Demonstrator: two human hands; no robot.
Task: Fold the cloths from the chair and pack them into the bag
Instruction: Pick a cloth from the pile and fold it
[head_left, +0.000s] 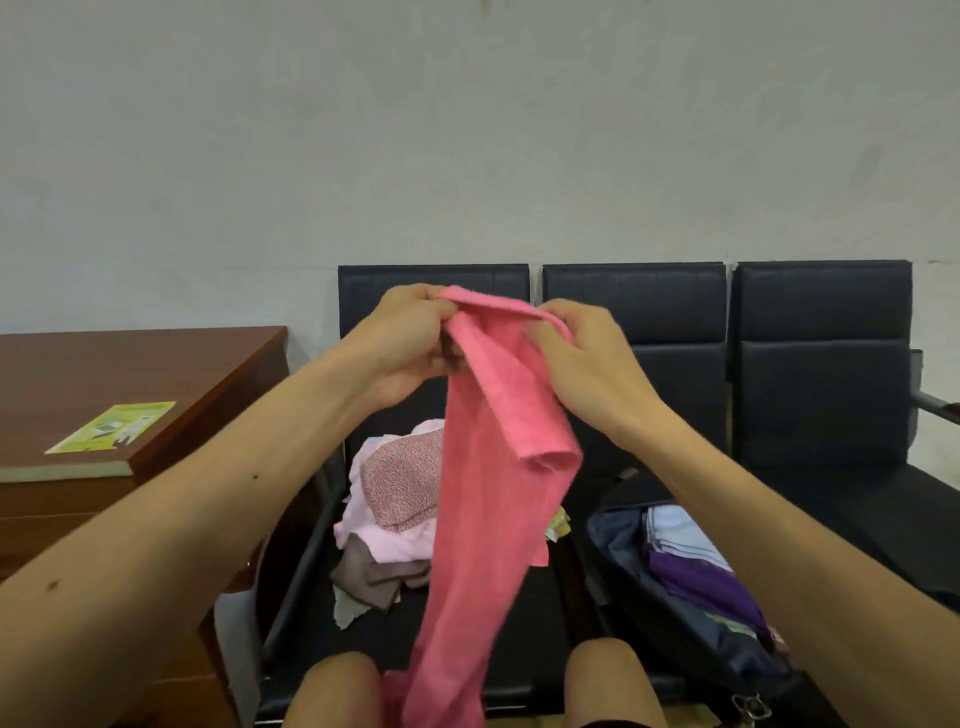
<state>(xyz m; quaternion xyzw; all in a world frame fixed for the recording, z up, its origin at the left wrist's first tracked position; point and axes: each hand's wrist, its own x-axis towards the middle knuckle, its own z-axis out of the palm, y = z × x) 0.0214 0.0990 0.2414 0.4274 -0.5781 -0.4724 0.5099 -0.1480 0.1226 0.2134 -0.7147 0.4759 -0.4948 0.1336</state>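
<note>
Roughly midway through packing.
The left hand (410, 338) and right hand (582, 364) pinch the pink cloth (488, 467); bag (618, 535) part-filled, pile (400, 493) waits on chair (628, 312).

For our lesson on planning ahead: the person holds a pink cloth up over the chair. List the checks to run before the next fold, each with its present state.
1. Left hand grips the top edge of the pink cloth: ok.
2. Right hand grips the same edge: ok.
3. Cloth hangs flat: not ok; it is bunched, with one corner folded over.
4. Bag open: ok; folded cloths lie inside.
5. Room left in the bag: cannot tell.
6. Pile on the chair finished: not ok; several cloths lie there.
</note>
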